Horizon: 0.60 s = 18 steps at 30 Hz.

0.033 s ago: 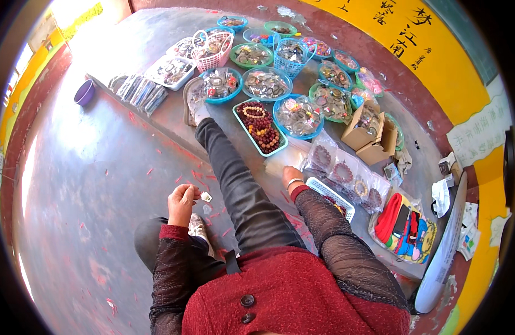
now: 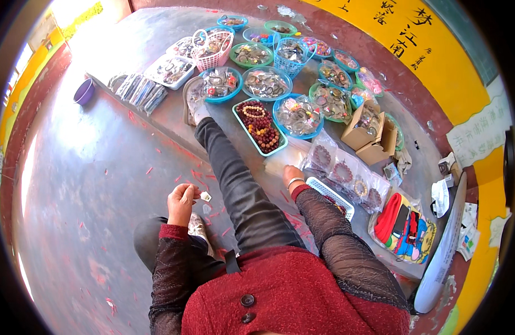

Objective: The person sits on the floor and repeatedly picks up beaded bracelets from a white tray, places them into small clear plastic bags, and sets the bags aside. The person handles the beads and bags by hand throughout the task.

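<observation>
My left hand (image 2: 181, 204) is closed, pinching a small white tag-like piece (image 2: 205, 196) between thumb and fingertips above the floor. To the right of my outstretched leg, my right hand (image 2: 292, 175) is curled at the near edge of some clear plastic bags (image 2: 279, 161); its fingertips are partly hidden, and what they grip is unclear. Bagged bead bracelets (image 2: 342, 172) lie in a row to its right. Just below them sits a white basket (image 2: 348, 209) of dark red beads, partly covered by my forearm. Beyond the bags is a green-rimmed tray (image 2: 279, 146) of bead bracelets.
Several round baskets, among them a blue one (image 2: 291, 84), hold bagged trinkets on the raised ledge. Open cardboard boxes (image 2: 375, 144) stand to the right. A bag of colourful knitwear (image 2: 403, 229) lies nearer. Flat packets (image 2: 140, 94) and a purple bucket (image 2: 85, 92) are at left.
</observation>
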Available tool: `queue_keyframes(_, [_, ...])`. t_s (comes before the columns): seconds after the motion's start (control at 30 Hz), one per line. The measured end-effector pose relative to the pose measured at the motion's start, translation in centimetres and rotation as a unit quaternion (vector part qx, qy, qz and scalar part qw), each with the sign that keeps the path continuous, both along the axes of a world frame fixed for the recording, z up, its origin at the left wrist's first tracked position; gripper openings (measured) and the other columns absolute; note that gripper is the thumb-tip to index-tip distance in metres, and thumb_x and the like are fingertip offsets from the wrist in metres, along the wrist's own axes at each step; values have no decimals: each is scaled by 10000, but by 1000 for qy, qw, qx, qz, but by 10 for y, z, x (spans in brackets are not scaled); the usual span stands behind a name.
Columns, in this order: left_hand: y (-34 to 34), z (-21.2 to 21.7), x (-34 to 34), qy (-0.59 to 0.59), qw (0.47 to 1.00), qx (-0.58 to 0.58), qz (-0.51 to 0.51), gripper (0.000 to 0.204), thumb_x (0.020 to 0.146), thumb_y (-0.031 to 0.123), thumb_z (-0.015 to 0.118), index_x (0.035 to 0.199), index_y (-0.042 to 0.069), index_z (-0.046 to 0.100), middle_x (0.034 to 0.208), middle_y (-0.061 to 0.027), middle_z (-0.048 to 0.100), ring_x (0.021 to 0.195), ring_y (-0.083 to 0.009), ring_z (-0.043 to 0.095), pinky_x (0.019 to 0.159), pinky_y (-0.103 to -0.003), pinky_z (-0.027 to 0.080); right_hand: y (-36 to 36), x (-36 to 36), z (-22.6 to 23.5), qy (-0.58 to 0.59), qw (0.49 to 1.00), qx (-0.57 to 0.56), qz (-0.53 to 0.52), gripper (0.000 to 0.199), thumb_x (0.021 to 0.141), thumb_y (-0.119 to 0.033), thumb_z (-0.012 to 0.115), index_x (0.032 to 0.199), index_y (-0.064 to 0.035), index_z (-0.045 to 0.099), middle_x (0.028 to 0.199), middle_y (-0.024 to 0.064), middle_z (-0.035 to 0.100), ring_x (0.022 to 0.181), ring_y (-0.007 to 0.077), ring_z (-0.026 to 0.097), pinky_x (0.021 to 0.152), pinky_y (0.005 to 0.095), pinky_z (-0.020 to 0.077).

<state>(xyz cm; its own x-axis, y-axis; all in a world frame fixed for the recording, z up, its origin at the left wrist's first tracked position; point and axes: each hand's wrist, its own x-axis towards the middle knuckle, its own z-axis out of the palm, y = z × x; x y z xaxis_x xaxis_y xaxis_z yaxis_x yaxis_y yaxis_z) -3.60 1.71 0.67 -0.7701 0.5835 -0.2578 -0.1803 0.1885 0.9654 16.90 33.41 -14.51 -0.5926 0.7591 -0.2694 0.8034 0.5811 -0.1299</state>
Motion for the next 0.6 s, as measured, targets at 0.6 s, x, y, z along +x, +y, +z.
queue_keyframes(0.6, [5, -8, -2, 43, 999, -13, -18, 175, 883, 154, 523, 859, 11, 621, 762, -48, 642, 682, -112, 598, 598, -239, 476, -2, -10, 9, -76, 996, -33, 32, 258, 810, -128, 465, 952, -47, 665, 1010, 186, 631, 938, 329, 620, 796, 416, 498])
